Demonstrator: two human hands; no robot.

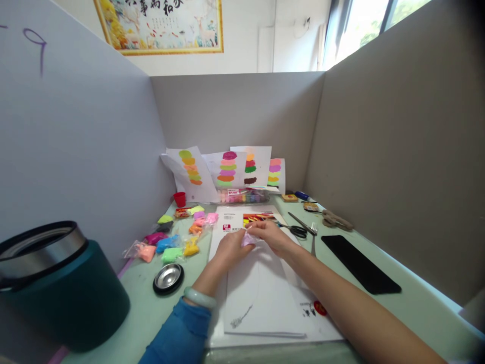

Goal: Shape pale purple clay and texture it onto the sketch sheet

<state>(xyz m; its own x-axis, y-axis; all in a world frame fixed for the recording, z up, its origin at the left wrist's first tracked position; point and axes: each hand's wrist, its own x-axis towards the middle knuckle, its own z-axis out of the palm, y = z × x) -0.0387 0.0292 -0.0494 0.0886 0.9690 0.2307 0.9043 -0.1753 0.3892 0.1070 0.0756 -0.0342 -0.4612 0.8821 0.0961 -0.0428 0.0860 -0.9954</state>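
Pinching a little light purple bag [248,239] with left hand [230,248] and right hand [272,236], maybe to stop slips; held over white paper [261,298], perhaps to catch bits.

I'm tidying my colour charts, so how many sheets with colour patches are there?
4, left to right along the back panel: leftmost sheet, second sheet, third sheet, rightmost sheet. Others may be hidden behind.

flask [64,288] cut off at left edge | wall picture [162,28] cropped at top | fingertips' grip unclear
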